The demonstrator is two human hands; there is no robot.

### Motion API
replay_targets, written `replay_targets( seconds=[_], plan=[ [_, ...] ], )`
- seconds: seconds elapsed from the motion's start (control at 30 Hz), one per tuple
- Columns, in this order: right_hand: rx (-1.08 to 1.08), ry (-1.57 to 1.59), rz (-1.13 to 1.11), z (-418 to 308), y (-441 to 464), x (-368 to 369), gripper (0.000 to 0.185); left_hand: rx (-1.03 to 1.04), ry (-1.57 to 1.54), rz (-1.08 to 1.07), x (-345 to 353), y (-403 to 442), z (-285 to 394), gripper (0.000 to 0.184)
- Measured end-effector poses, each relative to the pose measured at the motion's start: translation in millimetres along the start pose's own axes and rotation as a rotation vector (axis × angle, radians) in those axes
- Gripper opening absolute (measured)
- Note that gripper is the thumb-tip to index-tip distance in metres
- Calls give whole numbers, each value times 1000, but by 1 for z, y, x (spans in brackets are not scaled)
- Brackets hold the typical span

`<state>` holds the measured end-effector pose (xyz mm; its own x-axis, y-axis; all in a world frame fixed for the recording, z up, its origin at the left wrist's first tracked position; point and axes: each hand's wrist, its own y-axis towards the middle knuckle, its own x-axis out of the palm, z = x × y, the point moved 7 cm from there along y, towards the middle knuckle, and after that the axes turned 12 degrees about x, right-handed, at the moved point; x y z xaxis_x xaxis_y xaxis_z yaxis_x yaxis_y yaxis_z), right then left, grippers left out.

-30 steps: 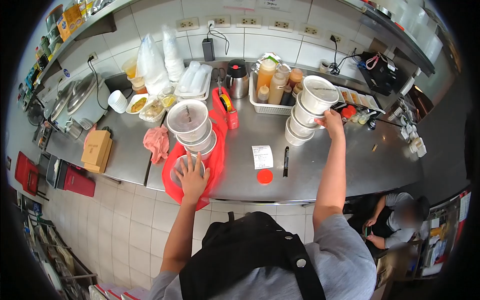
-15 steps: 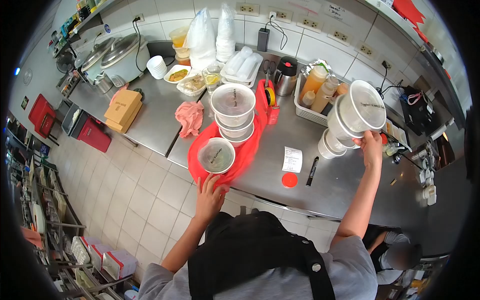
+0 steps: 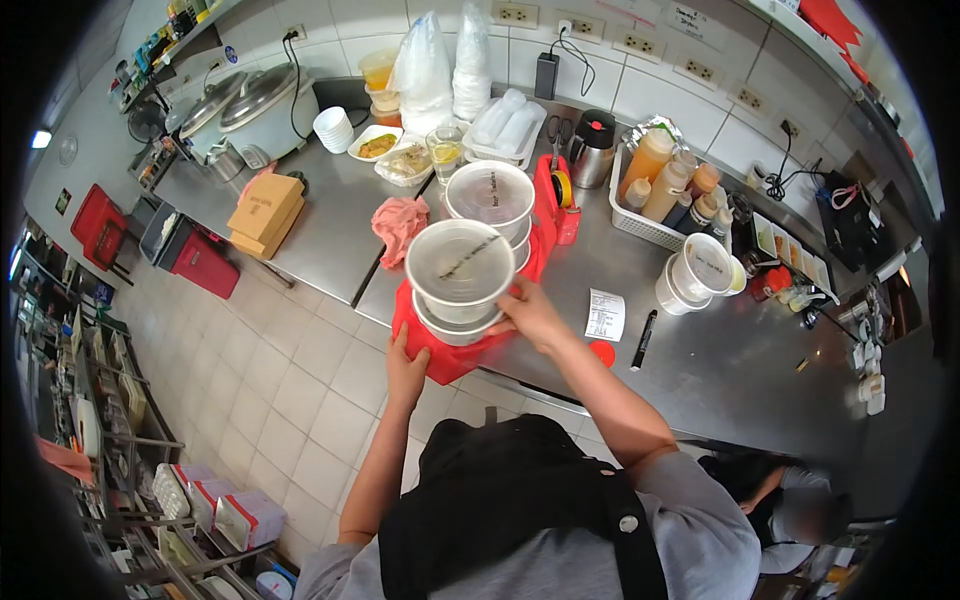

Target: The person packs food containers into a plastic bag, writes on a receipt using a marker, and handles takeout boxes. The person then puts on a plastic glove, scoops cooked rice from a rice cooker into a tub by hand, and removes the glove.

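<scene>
My right hand (image 3: 530,315) grips the side of white plastic food containers with a marked clear lid (image 3: 460,265), stacked over the container at the front of a red plastic bag (image 3: 445,372). Behind it stands another stack of lidded containers (image 3: 490,192), also on the spread bag. My left hand (image 3: 407,370) is at the bag's near left edge, fingers and thumb closed on the red plastic. Further right on the steel counter is a smaller group of lidded containers (image 3: 702,265). A receipt (image 3: 605,315), a black marker (image 3: 644,340) and a red lid (image 3: 601,354) lie between.
A basket of sauce bottles (image 3: 650,225), a steel thermos (image 3: 594,150) and a red tape dispenser (image 3: 563,215) stand behind. A pink cloth (image 3: 400,228) and cardboard boxes (image 3: 265,215) are at left. Another person (image 3: 790,515) is low at the right.
My right hand has carried containers from the right group leftward, over the front container on the red bag. My left hand has shifted slightly and now grips the bag's edge.
</scene>
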<state>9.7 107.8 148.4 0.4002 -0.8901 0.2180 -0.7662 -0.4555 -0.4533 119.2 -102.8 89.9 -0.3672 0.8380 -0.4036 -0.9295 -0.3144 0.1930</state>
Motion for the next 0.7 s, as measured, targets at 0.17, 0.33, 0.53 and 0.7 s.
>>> replay_targets(
  seconds=[0.17,0.33,0.53,0.7],
  plan=[
    [-45,-34,53,6,34,21,51,90,16,117,-23,7,1,67],
    [-17,-40,68,5,20,22,48,658,617,394,-19,-23,99,37],
    [15,-110,78,32,-5,-37,48,942,580,-372,88,-24,117,38],
    [9,-708,868,71,-65,-181,27,1035,962,-514,118,-10,41,46]
  ],
)
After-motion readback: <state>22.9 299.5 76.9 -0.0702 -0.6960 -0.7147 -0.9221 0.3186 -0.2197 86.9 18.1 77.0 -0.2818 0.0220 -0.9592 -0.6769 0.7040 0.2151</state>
